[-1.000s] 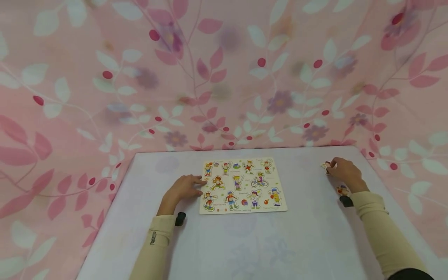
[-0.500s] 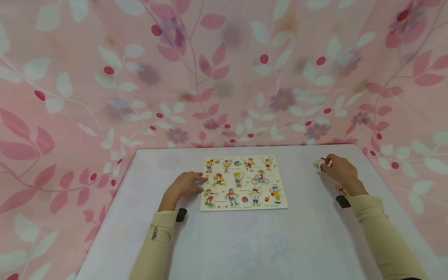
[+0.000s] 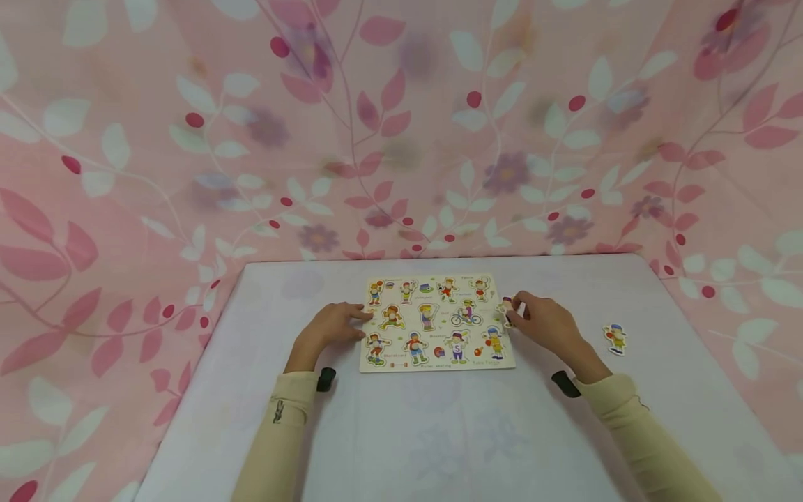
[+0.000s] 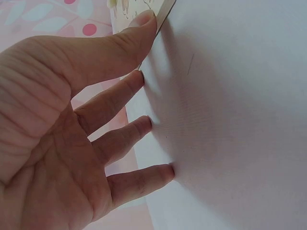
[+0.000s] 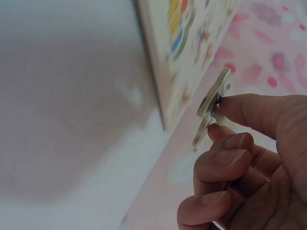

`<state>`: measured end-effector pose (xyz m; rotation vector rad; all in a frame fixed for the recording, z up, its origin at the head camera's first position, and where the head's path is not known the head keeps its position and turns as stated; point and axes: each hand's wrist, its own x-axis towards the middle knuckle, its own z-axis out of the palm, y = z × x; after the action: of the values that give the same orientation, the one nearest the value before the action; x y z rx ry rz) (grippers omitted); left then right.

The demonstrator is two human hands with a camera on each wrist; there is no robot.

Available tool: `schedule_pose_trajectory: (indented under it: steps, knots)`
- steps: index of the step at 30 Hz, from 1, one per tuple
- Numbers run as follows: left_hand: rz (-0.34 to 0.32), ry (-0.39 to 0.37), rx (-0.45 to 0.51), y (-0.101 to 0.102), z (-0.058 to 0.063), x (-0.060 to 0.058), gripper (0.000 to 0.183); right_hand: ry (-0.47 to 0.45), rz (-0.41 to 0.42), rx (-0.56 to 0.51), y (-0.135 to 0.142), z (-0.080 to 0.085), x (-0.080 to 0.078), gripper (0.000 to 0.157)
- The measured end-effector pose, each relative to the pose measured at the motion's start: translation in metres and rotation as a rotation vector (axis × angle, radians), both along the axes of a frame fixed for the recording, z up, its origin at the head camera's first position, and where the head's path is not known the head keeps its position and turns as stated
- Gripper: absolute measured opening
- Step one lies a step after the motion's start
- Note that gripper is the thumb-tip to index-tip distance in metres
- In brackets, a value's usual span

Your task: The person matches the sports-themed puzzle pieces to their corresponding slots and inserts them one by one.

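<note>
A wooden puzzle board (image 3: 401,368) with cartoon children playing sports lies flat on the table. My left hand (image 3: 330,326) is at its left edge, thumb (image 4: 143,20) against the board and the other fingers (image 4: 144,179) spread, their tips touching the tablecloth. Between thumb and forefinger my right hand (image 3: 548,322) pinches a puzzle piece (image 3: 507,311) shaped like a child, beside the board's right edge. Seen edge-on in the right wrist view, that puzzle piece (image 5: 212,103) is held apart from the board (image 5: 156,72); its picture is hardly visible there.
Another puzzle piece (image 3: 615,339), a child with a blue cap and yellow clothes, lies on the table to the right of my right hand. A white cloth (image 3: 426,432) covers the table. Behind it hangs a pink curtain (image 3: 401,139) with leaves and flowers.
My right hand has lifted the puzzle piece from the table's right side and carried it left to the board's edge. The other loose piece is now uncovered. My left hand stays in place.
</note>
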<state>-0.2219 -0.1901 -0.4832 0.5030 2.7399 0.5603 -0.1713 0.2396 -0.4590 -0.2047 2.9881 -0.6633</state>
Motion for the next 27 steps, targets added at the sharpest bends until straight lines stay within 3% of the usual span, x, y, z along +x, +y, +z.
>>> schedule_pose_trajectory:
  steps: [11, 27]
  knots:
    - [0.007, -0.013, 0.005, 0.002, 0.003, 0.000, 0.048, -0.005, 0.085, 0.010, -0.048, -0.008, 0.014, 0.019]
    - [0.010, -0.016, 0.011, 0.002, 0.004, 0.001, 0.048, -0.009, 0.190, 0.069, -0.085, -0.026, 0.020, 0.010]
